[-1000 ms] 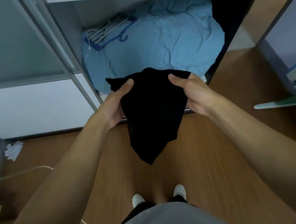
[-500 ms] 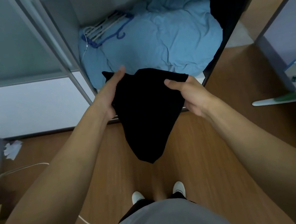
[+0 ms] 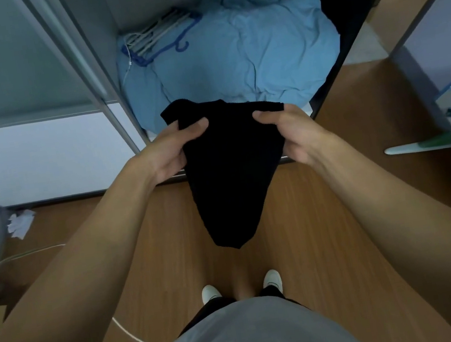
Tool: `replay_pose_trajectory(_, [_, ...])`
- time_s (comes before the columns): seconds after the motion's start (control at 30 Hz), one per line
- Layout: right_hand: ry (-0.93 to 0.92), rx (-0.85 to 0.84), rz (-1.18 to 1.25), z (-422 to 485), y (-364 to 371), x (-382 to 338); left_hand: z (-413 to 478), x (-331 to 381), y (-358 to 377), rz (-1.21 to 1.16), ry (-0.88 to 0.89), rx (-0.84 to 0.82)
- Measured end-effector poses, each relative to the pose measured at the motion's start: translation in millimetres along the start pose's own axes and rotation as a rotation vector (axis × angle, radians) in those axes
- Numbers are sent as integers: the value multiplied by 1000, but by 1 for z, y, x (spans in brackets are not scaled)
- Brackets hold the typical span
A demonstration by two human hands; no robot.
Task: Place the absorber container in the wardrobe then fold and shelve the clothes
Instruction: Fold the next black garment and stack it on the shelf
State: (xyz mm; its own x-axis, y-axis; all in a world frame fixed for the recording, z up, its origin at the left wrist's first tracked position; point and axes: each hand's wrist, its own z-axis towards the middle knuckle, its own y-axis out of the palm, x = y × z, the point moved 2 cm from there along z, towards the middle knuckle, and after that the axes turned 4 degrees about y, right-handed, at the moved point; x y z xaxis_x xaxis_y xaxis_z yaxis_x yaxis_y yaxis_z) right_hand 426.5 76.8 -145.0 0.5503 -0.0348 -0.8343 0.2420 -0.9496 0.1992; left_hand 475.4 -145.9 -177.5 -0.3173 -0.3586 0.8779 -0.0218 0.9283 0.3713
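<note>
A black garment (image 3: 231, 176) hangs in front of me, above the wooden floor and just before the open wardrobe (image 3: 100, 43). My left hand (image 3: 174, 152) grips its upper left edge, thumb on top of the cloth. My right hand (image 3: 292, 134) grips the upper right edge the same way. The cloth narrows to a point below my hands. No absorber container is in view.
A crumpled light-blue duvet (image 3: 253, 49) fills the wardrobe's bottom, with a bundle of blue and white hangers (image 3: 161, 40) on its left. A sliding door frame (image 3: 79, 61) stands at left. A white cable (image 3: 138, 339) and crumpled paper (image 3: 20, 223) lie on the floor. My shoes (image 3: 272, 279) show below.
My left hand shifted its hold, thumb coming back over the cloth's top edge. The garment dropped slightly toward me, and my view tilted down so the upper shelf left the frame.
</note>
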Motion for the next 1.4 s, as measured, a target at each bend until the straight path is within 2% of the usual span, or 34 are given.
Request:
replay_pose_trajectory(0.07, [40, -6, 85, 1, 4, 0, 2, -3, -7, 56, 34, 108])
replay_pose_trajectory(0.13, [87, -9, 149, 2, 6, 1, 5, -2, -15, -8, 71, 205])
replay_pose_trajectory(0.2, [100, 13, 172, 4, 8, 4, 7, 2, -18, -36, 88, 224])
replay_pose_trajectory(0.3, [41, 58, 158, 8, 9, 9, 10, 3, -17, 58, 84, 248])
replay_pose_trajectory(0.4, [-36, 32, 37, 9, 12, 18, 13, 4, -21, 255, 79, 331])
replay_pose_trajectory(0.53, [-95, 183, -261, 15, 13, 26, 12, 1, -33, 353, 42, 379])
replay_pose_trajectory(0.7, [-129, 274, -262, 19, 8, 29, 17, -5, -34, 311, 92, 457])
replay_pose_trajectory(0.83, [-95, 197, -353, 25, 6, 28, 21, 2, -38, 417, 145, 552])
replay_pose_trajectory(0.97, [-34, 119, -411, 25, 3, 27, 17, 7, -36, 548, 159, 475])
replay_pose_trajectory(1.07, [-86, 91, -627, 22, 5, 24, 15, 8, -31, 567, 158, 410])
replay_pose_trajectory(1.23, [-151, 187, -1025, 20, 11, 18, 17, 18, -25, 616, 96, 292])
replay_pose_trajectory(1.4, [-275, 231, -1214, 17, 8, 1, 17, 23, -20, 917, 54, 158])
